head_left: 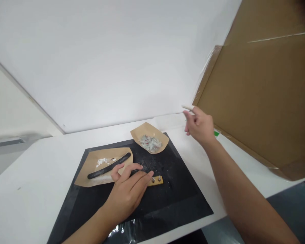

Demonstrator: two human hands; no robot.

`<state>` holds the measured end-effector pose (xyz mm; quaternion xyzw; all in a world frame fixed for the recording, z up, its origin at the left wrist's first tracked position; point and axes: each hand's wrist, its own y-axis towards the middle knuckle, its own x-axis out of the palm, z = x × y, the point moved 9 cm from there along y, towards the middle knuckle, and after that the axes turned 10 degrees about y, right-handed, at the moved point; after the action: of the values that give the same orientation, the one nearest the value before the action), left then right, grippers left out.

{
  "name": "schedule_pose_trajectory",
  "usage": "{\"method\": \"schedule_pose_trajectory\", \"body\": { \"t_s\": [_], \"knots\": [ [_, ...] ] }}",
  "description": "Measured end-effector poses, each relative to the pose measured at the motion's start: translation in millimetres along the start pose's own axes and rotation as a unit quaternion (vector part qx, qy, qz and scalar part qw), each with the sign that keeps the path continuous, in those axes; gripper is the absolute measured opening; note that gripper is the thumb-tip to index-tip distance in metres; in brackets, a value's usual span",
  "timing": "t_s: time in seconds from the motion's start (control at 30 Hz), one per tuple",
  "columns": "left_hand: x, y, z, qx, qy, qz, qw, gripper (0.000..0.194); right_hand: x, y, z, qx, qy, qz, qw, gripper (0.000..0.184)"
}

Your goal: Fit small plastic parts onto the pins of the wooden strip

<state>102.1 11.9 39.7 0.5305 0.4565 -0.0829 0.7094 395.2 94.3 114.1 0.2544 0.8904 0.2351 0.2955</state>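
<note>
left fingers [141, 180], tray [90, 160] with white pieces [103, 161]

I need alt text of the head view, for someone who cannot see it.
A person's left hand partly covers a yellowish strip on a black mat; the right hand is raised. One paper tray holds a dark stick and white bits; another tray, pale scraps.

A workshop-like bench [27, 173] (the room itself unclear); black mat [185, 200], paper trays [86, 166] and cardboard panel [264, 91] suggest it.
</note>
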Motion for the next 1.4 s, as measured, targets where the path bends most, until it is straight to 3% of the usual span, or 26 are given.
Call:
{"method": "schedule_pose_trajectory", "body": {
  "t_s": [0.1, 0.17, 0.3, 0.37, 0.47, 0.57, 0.67, 0.8, 0.87, 1.0, 1.13, 1.2, 1.27, 1.33, 1.4],
  "knots": [
    [-3.8, -5, 2, 0.012, -0.019, 0.009, 1.000, 0.028, -56, -28, -5, 0.016, -0.023, 0.120, 0.992, 0.049],
    [-2.4, -9, 4, 0.022, -0.025, -0.007, 0.999, 0.034, -80, -57, 4, 0.045, -0.111, 0.114, 0.986, 0.039],
    [8.7, -16, 6, 0.037, -0.028, -0.066, 0.997, 0.058, -101, -122, 53, 0.130, -0.289, 0.024, 0.948, 0.025],
    [15.9, -19, 7, 0.044, -0.023, -0.102, 0.994, 0.073, -99, -147, 70, 0.097, -0.330, -0.004, 0.939, 0.032],
    [22.3, -22, 8, 0.055, -0.019, -0.145, 0.988, 0.086, -74, -173, 76, -0.050, -0.326, -0.098, 0.939, 0.047],
    [16.0, -20, 12, 0.066, -0.023, -0.139, 0.988, 0.080, -72, -190, 83, -0.066, -0.328, -0.109, 0.936, 0.044],
    [4.7, -16, 14, 0.064, -0.019, -0.112, 0.991, 0.073, -72, -212, 70, -0.101, -0.308, -0.147, 0.934, 0.047],
    [-1.3, -15, 16, 0.071, -0.009, -0.094, 0.993, 0.069, -82, -252, 43, -0.144, -0.295, -0.178, 0.928, 0.063],
    [-2.0, -16, 16, 0.085, -0.006, -0.083, 0.993, 0.065, -91, -271, 33, -0.166, -0.281, -0.175, 0.929, 0.059],
    [-11.1, -15, 19, 0.121, 0.001, -0.035, 0.992, 0.055, -109, -291, 21, -0.204, -0.294, -0.120, 0.926, 0.027],
    [-39.9, -14, 35, 0.110, -0.030, 0.029, 0.993, 0.056, -122, -289, 4, -0.174, -0.363, -0.002, 0.915, 0.029],
    [-58.9, -16, 54, 0.079, -0.088, 0.070, 0.991, 0.061, -127, -286, -10, -0.133, -0.354, 0.064, 0.924, 0.031],
    [-68.1, -21, 70, -0.016, -0.167, 0.093, 0.981, 0.056, -125, -284, -33, -0.132, -0.327, 0.106, 0.930, 0.025],
    [-58.1, -30, 86, -0.130, -0.251, 0.072, 0.957, 0.042, -113, -284, -63, -0.184, -0.286, 0.112, 0.934, 0.013],
    [-37.6, -44, 99, -0.235, -0.361, 0.049, 0.901, 0.022, -95, -283, -88, -0.226, -0.217, 0.063, 0.948, 0.009]
  ]
}}
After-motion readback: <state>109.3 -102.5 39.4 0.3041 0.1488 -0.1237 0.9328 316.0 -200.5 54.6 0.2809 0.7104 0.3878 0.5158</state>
